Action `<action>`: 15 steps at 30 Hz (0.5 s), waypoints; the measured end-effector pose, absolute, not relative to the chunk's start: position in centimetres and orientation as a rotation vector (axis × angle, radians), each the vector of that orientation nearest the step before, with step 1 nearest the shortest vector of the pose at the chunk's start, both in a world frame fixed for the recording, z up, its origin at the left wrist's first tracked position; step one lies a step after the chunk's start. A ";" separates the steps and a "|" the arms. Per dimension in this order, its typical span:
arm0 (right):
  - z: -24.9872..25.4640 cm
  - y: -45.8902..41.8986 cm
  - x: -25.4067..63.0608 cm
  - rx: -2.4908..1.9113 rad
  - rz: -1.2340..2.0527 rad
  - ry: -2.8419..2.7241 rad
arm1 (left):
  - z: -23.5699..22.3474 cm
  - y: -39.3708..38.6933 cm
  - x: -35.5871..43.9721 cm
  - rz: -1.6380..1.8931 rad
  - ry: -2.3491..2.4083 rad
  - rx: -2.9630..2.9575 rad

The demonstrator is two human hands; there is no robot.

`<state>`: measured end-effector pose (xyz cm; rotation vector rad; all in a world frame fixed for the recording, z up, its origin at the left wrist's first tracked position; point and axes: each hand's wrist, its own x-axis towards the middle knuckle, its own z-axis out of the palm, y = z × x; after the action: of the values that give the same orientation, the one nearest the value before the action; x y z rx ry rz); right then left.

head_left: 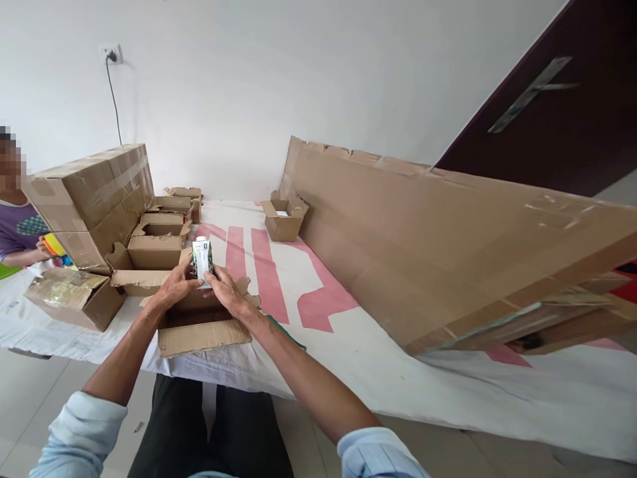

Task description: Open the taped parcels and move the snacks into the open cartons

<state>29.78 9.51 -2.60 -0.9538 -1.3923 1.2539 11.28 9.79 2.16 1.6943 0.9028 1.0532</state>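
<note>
Between my two hands is a small drink carton (202,261) with a white cap, white on its front panel and dark green at the sides. My left hand (178,284) closes on its left side, and my right hand (225,289) grips its lower right with the thumb on the front. The carton stands upright in my grasp, above an open cardboard box (204,337) at the table's near edge. My wrists partly cover that box, and its inside is dark.
More open cardboard boxes (155,251) run back along the left, beside stacked taped cartons (94,192). A closed box (74,297) lies front left. A small open box (283,218) stands near a large cardboard panel (448,245) on the right. Another person (22,226) is at far left.
</note>
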 end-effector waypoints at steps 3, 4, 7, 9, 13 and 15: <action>-2.9 9.4 29.7 -0.962 1.294 -1.379 | 1.6 9.5 11.4 1.082 0.923 1.612; -3.0 9.3 29.6 -0.974 1.306 -1.366 | 1.4 9.3 11.5 1.083 0.928 1.579; -3.3 9.1 29.5 -1.008 1.315 -1.329 | 1.4 8.7 11.6 1.058 0.911 1.490; -3.4 9.0 29.4 -1.015 1.310 -1.328 | 1.4 8.4 11.7 1.042 0.893 1.453; -3.6 8.6 29.5 -1.016 1.289 -1.347 | 1.2 8.2 11.7 1.048 0.884 1.453; -3.6 8.4 29.5 -1.027 1.280 -1.348 | 0.8 8.3 11.5 1.048 0.877 1.476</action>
<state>29.54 8.39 -3.63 -1.0266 -1.3476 1.2799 11.52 8.33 0.82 1.4763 0.8768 1.0478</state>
